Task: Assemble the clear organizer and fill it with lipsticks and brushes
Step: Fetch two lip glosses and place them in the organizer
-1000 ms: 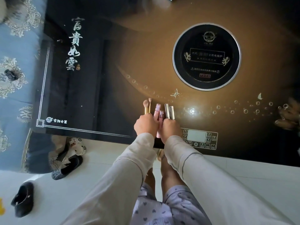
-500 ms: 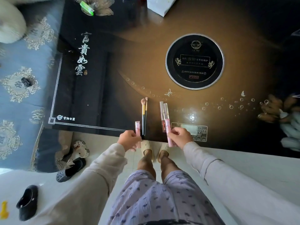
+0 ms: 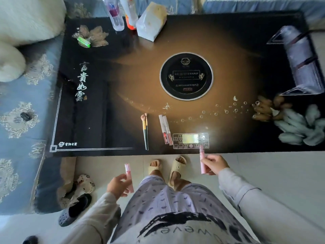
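My left hand point(image 3: 118, 185) holds a pink lipstick tube point(image 3: 128, 175) over the floor, just in front of the table's near edge. My right hand point(image 3: 213, 164) grips a second pink lipstick tube point(image 3: 202, 160), whose tip reaches the table edge by the control panel point(image 3: 190, 140). Two makeup brushes point(image 3: 145, 131) lie side by side on the dark table point(image 3: 98, 120). To their right lie two lipstick tubes point(image 3: 166, 130), also side by side. The clear organizer point(image 3: 302, 62) lies on its side at the table's far right.
A round cooktop plate point(image 3: 186, 75) is set in the table's middle. Bottles point(image 3: 115, 14) and a white packet point(image 3: 151, 23) stand at the back edge. A blue sofa point(image 3: 19, 120) runs along the left; shoes point(image 3: 75, 210) sit on the floor beside my slippered feet point(image 3: 166, 168).
I have stepped back and both hands have drawn off the table, each carrying a pink tube. The brushes and the two other tubes stay where they lay. More of the table shows.
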The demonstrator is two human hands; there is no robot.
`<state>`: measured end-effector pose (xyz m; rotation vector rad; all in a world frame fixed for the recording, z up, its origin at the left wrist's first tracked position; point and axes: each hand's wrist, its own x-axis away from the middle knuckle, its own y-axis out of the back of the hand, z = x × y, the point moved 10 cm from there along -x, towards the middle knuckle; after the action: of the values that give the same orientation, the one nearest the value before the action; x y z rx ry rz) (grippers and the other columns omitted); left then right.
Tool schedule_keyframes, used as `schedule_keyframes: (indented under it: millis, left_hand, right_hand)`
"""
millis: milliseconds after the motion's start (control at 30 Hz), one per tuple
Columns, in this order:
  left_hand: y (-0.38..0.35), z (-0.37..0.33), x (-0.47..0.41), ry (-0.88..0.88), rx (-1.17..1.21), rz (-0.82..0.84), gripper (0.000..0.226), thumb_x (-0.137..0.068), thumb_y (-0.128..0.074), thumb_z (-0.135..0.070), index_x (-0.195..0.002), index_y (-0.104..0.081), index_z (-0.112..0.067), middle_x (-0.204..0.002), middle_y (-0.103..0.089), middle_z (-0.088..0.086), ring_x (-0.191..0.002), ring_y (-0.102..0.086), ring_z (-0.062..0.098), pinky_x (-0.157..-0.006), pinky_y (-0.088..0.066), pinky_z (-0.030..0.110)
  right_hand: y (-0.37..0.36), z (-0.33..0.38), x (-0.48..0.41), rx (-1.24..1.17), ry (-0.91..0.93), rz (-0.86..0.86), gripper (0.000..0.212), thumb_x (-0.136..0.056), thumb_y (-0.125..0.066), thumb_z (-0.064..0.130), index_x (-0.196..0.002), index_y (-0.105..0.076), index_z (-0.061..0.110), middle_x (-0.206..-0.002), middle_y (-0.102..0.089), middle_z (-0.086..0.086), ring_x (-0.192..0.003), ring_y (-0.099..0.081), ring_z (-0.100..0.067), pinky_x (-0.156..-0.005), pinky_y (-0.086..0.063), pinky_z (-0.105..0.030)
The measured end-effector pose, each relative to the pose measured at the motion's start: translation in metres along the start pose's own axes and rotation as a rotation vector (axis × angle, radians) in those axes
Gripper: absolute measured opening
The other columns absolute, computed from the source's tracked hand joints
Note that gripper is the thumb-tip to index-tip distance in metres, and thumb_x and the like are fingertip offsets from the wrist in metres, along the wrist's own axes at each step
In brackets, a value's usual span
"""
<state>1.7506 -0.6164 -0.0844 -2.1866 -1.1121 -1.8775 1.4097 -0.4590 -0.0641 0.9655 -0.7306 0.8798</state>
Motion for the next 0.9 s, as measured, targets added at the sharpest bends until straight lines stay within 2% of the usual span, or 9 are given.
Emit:
schedule_keyframes:
  millis: [100,233,333,400,433,500,567,767,900]
  left_hand:
    - [0.006,-0.026,-0.01,-0.069,-0.161,0.008,0.005,-0.086,-0.057,-0.012,-0.081,-0.056,-0.01,-0.08,-0.062,0.013,-0.051,-0.055,0.016,-0.034,-0.047,0.013]
    - [0.002,-0.071,-0.022,-0.163,-0.366,0.086,0.018,-0.085,-0.057,-0.006,-0.068,-0.054,-0.013,-0.07,-0.056,0.011,-0.047,-0.048,0.019,-0.033,-0.045,0.015]
    - [-0.006,-0.108,-0.022,-0.272,-0.575,0.115,0.01,-0.084,-0.056,-0.009,-0.075,-0.057,-0.012,-0.073,-0.059,0.013,-0.06,-0.062,0.029,-0.055,-0.055,0.026]
    - [-0.014,-0.126,-0.021,-0.336,-0.687,0.132,0.007,-0.085,-0.055,-0.012,-0.084,-0.062,-0.01,-0.081,-0.063,0.017,-0.08,-0.068,0.037,-0.076,-0.057,0.034]
    - [-0.019,-0.132,-0.022,-0.355,-0.727,0.149,0.008,-0.085,-0.054,-0.013,-0.083,-0.061,-0.012,-0.082,-0.063,0.016,-0.081,-0.067,0.037,-0.082,-0.057,0.036]
    - [-0.032,-0.141,-0.02,-0.386,-0.811,0.173,0.009,-0.085,-0.054,-0.014,-0.086,-0.063,-0.012,-0.083,-0.063,0.013,-0.072,-0.062,0.03,-0.077,-0.057,0.035]
    - [-0.053,-0.149,-0.012,-0.424,-0.921,0.203,0.017,-0.085,-0.055,-0.015,-0.099,-0.064,-0.01,-0.089,-0.066,0.016,-0.072,-0.059,0.026,-0.068,-0.055,0.032]
    - [-0.15,-0.177,0.044,-0.621,-1.082,0.394,0.027,-0.087,-0.057,-0.015,-0.11,-0.06,-0.002,-0.112,-0.067,0.021,-0.103,-0.064,0.034,-0.093,-0.051,0.043]
    - [-0.207,-0.182,0.081,-0.702,-1.133,0.498,0.027,-0.087,-0.055,-0.011,-0.111,-0.058,0.001,-0.111,-0.066,0.023,-0.091,-0.065,0.031,-0.091,-0.052,0.044]
  right_hand:
    - [0.011,-0.017,0.007,-0.117,-0.029,-0.077,0.027,-0.083,-0.06,0.014,-0.057,-0.054,0.019,-0.08,-0.061,-0.012,-0.067,-0.055,-0.026,-0.05,-0.047,-0.022]
    - [0.004,-0.065,0.027,-0.319,-0.135,-0.154,0.023,-0.084,-0.061,0.01,-0.061,-0.056,0.013,-0.081,-0.057,-0.014,-0.068,-0.053,-0.026,-0.052,-0.047,-0.025]
    - [-0.019,-0.115,0.053,-0.47,-0.254,-0.191,0.015,-0.086,-0.059,0.008,-0.071,-0.056,0.006,-0.086,-0.057,-0.016,-0.074,-0.054,-0.029,-0.054,-0.048,-0.028]
    - [-0.04,-0.147,0.072,-0.561,-0.328,-0.202,0.022,-0.087,-0.058,0.008,-0.065,-0.054,0.007,-0.082,-0.058,-0.016,-0.067,-0.055,-0.028,-0.054,-0.049,-0.03]
    - [-0.051,-0.162,0.082,-0.61,-0.365,-0.207,0.025,-0.087,-0.057,0.007,-0.063,-0.053,0.007,-0.078,-0.058,-0.015,-0.062,-0.054,-0.025,-0.054,-0.05,-0.03]
    - [-0.074,-0.191,0.101,-0.705,-0.436,-0.221,0.024,-0.087,-0.056,0.007,-0.063,-0.055,0.007,-0.07,-0.061,-0.013,-0.059,-0.056,-0.023,-0.055,-0.051,-0.03]
    - [-0.095,-0.218,0.121,-0.798,-0.501,-0.261,0.023,-0.087,-0.054,0.007,-0.064,-0.057,0.006,-0.067,-0.064,-0.012,-0.058,-0.058,-0.023,-0.053,-0.05,-0.028]
    - [-0.149,-0.283,0.173,-1.055,-0.678,-0.423,0.023,-0.085,-0.054,0.005,-0.062,-0.057,0.003,-0.065,-0.063,-0.014,-0.066,-0.058,-0.031,-0.052,-0.047,-0.028]
    - [-0.164,-0.307,0.189,-1.147,-0.75,-0.423,0.026,-0.087,-0.053,0.008,-0.061,-0.056,0.005,-0.063,-0.062,-0.011,-0.072,-0.059,-0.031,-0.052,-0.046,-0.029]
